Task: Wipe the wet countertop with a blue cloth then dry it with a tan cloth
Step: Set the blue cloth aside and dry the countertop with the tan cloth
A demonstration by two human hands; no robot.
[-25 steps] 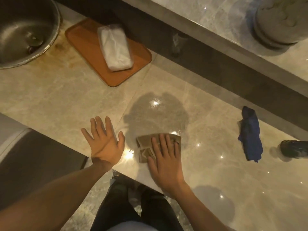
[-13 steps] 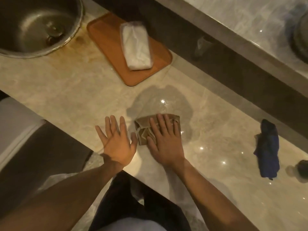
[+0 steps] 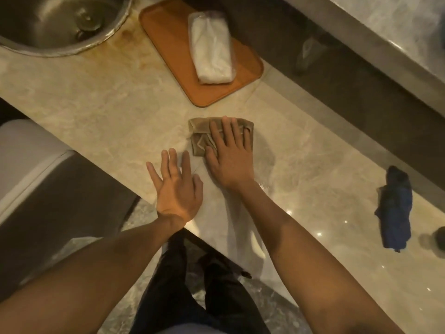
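Two cloths tell most of the story. The blue cloth [image 3: 395,208] lies bunched up on the countertop [image 3: 96,109], well off to the person's right and touched by neither hand, so I judge the wet wipe to be finished. The tan cloth [image 3: 204,136] is folded into a thick pad out in front of the person, just short of the orange tray [image 3: 168,44], and it is in use, so the drying half of the job looks to be under way.

How much is left I can only guess. A faint sheen and a pale streak show on the stone near the right forearm, and small glints dot the surface toward the blue cloth, but the light is too dim to tell water from polish. If that is damp, the near edge and the right stretch have yet to be dried.

The right hand [image 3: 228,155] lies flat on the tan cloth, fingers [image 3: 226,131] straight and slightly spread, palm down. It presses on the pad; nothing is curled round it, and the thumb rests at the cloth's near edge.

The left hand [image 3: 175,186] is empty. Its fingers are straight and fanned apart, palm down at the near edge of the counter, just beside the right hand. Whether it rests on the stone or hovers above it, I cannot tell.
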